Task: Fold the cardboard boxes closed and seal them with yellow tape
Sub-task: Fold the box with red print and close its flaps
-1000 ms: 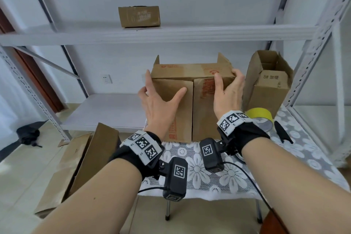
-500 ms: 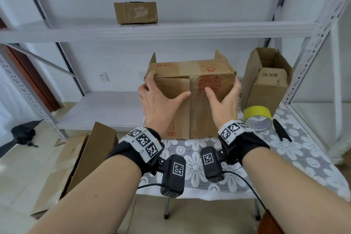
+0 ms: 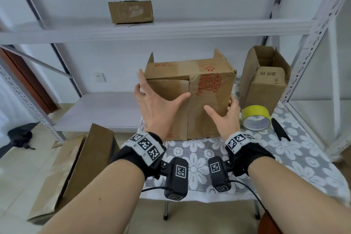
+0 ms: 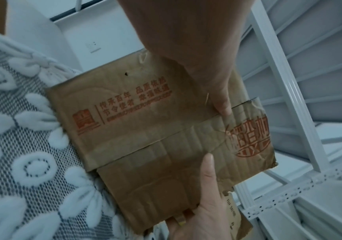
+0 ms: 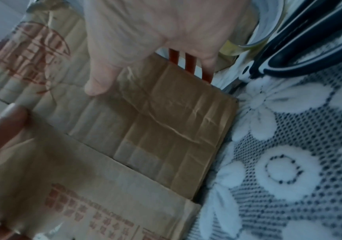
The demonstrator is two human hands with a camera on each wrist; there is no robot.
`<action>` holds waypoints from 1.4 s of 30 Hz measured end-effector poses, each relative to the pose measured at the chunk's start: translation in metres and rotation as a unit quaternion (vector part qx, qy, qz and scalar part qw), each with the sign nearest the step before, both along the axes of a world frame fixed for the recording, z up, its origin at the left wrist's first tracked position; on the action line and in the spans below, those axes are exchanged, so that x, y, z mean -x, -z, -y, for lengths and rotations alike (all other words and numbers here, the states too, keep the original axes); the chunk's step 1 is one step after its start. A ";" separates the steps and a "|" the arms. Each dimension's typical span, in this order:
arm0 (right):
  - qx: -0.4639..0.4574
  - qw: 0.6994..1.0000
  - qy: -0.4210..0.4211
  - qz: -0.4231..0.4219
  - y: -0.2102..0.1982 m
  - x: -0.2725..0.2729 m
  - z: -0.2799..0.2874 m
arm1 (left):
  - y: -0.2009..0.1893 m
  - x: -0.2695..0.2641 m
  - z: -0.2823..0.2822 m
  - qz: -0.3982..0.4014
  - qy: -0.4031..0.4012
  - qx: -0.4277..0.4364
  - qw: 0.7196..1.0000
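Here, in the head view, a cardboard box (image 3: 190, 93) lies on its side on the lace-covered table (image 3: 296, 159), toward the far edge, its two folded flaps facing the person. The left hand (image 3: 157, 104) lies flat on the left flap, fingers straight and spread along the box's left edge, thumb reaching to the seam. The right hand (image 3: 226, 118) presses the right flap low down with the thumb extended, while its fingers wrap round the box's right edge. The hands are apart, one on each flap. Just beside the right hand stands a roll of yellow tape (image 3: 255, 118), near the far right corner of the table. Behind the roll stands a second box (image 3: 264, 83), open at the top. Black scissors (image 3: 280, 129) lie near the right edge. A small box (image 3: 131, 11) sits on the upper shelf (image 3: 209, 29). Flattened cardboard (image 3: 74, 167) leans on the floor left of the table.

Left wrist view: the left thumb (image 4: 221, 100) rests at the seam between the flaps; red print shows on both flaps. The right hand (image 4: 205, 206) holds the box's far edge.

Right wrist view: the right thumb (image 5: 102, 81) lies on the creased flap, fingers (image 5: 207, 66) hooked behind the box's edge. The scissor handles (image 5: 309, 48) and part of the tape roll lie just beyond, on the lace.
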State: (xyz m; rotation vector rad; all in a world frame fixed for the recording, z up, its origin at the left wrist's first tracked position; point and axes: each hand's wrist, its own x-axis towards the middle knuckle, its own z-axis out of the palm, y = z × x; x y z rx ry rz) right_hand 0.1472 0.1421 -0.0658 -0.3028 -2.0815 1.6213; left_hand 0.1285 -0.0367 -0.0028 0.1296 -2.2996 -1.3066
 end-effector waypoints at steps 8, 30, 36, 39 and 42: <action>0.102 0.989 0.009 -0.107 -0.054 0.010 0.001 | 0.025 -0.008 0.003 0.078 0.034 -0.133 0.988; -0.002 0.999 -0.032 -0.014 -0.052 0.004 0.004 | 0.017 -0.006 0.024 0.103 0.085 -0.291 0.947; -0.180 0.982 -0.033 -0.037 -0.119 0.005 0.003 | -0.029 -0.014 0.012 0.133 0.081 -0.468 0.870; -0.260 0.964 -0.053 -0.005 -0.150 0.005 0.004 | -0.057 -0.028 0.010 0.207 0.107 -0.506 0.831; -0.306 0.949 -0.062 0.040 -0.173 0.000 0.006 | -0.076 -0.046 0.007 0.269 0.134 -0.524 0.797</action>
